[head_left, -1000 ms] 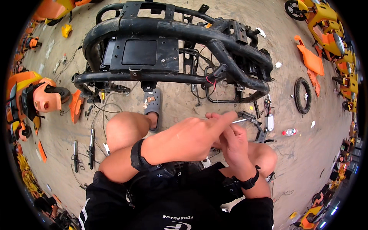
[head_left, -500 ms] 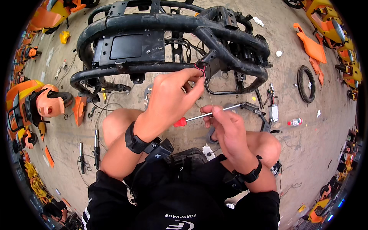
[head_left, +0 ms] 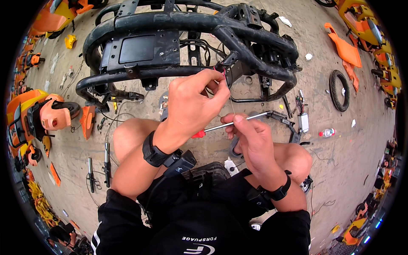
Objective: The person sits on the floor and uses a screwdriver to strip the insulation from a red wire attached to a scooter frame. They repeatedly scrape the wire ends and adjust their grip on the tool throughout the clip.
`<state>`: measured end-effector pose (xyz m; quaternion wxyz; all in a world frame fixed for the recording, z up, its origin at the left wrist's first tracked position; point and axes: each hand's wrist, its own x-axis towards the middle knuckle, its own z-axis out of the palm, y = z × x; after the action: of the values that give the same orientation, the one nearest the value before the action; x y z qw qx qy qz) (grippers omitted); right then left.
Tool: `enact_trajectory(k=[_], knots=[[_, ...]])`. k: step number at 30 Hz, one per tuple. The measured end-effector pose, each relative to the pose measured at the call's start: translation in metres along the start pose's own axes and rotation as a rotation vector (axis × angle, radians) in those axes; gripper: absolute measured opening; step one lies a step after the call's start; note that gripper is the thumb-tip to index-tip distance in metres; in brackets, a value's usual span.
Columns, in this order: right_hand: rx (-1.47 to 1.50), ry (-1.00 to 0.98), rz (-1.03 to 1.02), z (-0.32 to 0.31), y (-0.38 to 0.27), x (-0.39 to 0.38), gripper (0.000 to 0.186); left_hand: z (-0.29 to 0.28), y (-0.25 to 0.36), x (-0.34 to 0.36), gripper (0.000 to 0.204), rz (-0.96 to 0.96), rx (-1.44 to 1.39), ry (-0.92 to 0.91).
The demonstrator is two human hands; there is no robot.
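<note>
My left hand [head_left: 193, 104] is closed in a pinch on a thin red wire [head_left: 224, 73], just below a joint of the black tubular vehicle frame [head_left: 165, 22]. From there a fine thin strand [head_left: 232, 104] runs down to my right hand [head_left: 255, 142]. The right fingers are closed around the metal shaft of a screwdriver [head_left: 219, 126], with the strand's lower end at the thumb and forefinger. Its red handle points left and is partly covered by my left wrist. Exactly how the wire is fastened at the frame is hidden behind my left fingertips.
Black cables [head_left: 204, 46] run inside the frame. Right of it lie a loose tyre [head_left: 339, 90], a small silver box with leads [head_left: 303, 122], a plastic bottle [head_left: 327, 133] and an orange panel [head_left: 345, 51]. Two shock absorbers [head_left: 107, 165] and an orange-yellow scooter [head_left: 51, 114] are at left.
My left hand has turned slightly and covers more of the red wire and the screwdriver handle. The right hand stays nearly in place. The frame appears shifted slightly left in view.
</note>
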<state>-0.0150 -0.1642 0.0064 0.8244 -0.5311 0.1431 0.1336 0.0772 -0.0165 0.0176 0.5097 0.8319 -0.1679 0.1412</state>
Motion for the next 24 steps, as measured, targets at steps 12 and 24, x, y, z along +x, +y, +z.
enact_trajectory(k=[12,24], knots=[[0.009,-0.011,-0.047,-0.0023,-0.0032,0.0012,0.026,0.0052,-0.0003,-0.0015,0.005,0.074,0.079,0.08],[-0.028,-0.004,-0.075,-0.0029,-0.005,0.0031,0.025,0.0081,0.0002,0.001,0.004,0.101,0.152,0.117]])
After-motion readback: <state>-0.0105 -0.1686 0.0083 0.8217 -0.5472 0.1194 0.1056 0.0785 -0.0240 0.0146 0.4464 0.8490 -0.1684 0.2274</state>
